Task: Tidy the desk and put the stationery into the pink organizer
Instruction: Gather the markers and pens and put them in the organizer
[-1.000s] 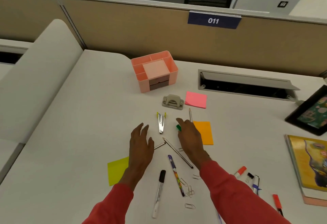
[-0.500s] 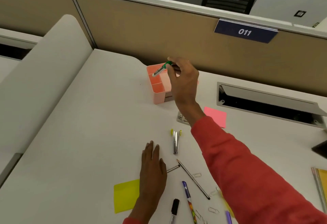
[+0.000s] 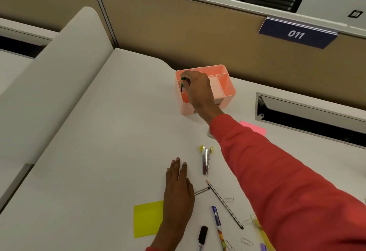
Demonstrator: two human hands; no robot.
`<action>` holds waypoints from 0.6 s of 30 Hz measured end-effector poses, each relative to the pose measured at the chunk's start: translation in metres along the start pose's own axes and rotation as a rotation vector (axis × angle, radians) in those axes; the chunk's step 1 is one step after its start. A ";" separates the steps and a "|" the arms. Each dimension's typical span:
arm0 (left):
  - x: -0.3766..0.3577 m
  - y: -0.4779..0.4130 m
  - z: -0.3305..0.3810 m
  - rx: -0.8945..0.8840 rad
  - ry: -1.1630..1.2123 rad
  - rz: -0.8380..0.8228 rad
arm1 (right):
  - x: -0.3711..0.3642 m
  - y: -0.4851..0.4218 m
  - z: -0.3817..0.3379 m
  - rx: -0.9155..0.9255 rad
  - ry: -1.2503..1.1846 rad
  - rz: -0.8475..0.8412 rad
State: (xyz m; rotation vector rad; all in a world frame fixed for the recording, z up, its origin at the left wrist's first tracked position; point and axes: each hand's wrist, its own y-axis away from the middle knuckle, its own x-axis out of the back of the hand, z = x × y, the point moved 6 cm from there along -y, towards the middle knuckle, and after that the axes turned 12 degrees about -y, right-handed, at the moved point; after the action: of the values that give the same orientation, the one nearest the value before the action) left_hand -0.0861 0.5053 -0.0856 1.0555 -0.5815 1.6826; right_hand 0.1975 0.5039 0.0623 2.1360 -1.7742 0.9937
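**Green-capped marker held in the organizer's left end**

Reaches the right hand [image 3: 198, 88] across to the pink organizer [image 3: 186, 108], near the far edge of the desk [image 3: 99, 171] by the partition. Pinches a green-capped marker [image 3: 183, 81] in curled fingers, cap up, lower end down inside a compartment at the organizer's left end; cannot tell whether it touches the bottom. Covers the organizer's middle with hand and wrist.

Rests the left hand [image 3: 178, 189] flat on the desk toward the near edge, fingers straight, holding nothing. Overlaps a yellow sticky note [image 3: 147, 221] with the wrist and hides one end of a short silver rod [image 3: 202, 190].

Leaves loose, right of that hand: a silver clip-like tool with yellow tips [image 3: 206, 159], a pencil [image 3: 224, 204], a blue pen [image 3: 217, 223], a black marker [image 3: 202, 237] and scattered paper clips [image 3: 228, 199].

Hides part of a pink sticky pad [image 3: 254, 128] under the red sleeve [image 3: 277, 181]. Further right, along the far edge, an open cable slot [image 3: 309, 120].
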 end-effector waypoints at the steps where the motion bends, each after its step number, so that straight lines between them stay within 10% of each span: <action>1: 0.002 -0.001 0.001 -0.012 0.000 0.006 | 0.001 0.001 0.000 -0.019 -0.007 -0.023; 10: 0.007 0.000 0.004 -0.068 -0.025 0.033 | 0.076 0.103 0.013 -0.063 -0.135 0.050; 18: 0.006 -0.001 0.007 -0.162 -0.164 -0.002 | 0.084 0.302 0.040 -0.371 0.001 -0.352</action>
State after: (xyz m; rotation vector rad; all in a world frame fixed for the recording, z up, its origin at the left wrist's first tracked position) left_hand -0.0828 0.5030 -0.0773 1.0811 -0.8092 1.5285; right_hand -0.0635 0.3352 0.0029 2.0980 -1.3797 0.5304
